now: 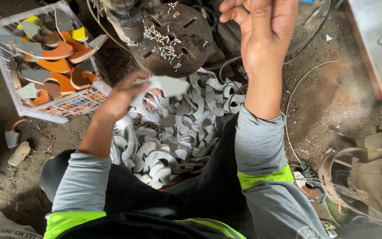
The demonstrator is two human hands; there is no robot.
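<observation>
Dirt workshop floor, left hand [119,98] gripping a grey curved piece [166,85] over the pile [173,137], right hand [261,35] raised, loosely open, empty.

Both arms are stretched forward from the body, sleeves pushed back so the forearms are bare. The left hand [120,99] is low and out in front, back of the hand upward, fingers curled closed around something pale. The right hand [261,31] is raised higher and further ahead, wrist straight, its back towards us; the fingers bend forward at the top, and what they touch cannot be made out.
</observation>
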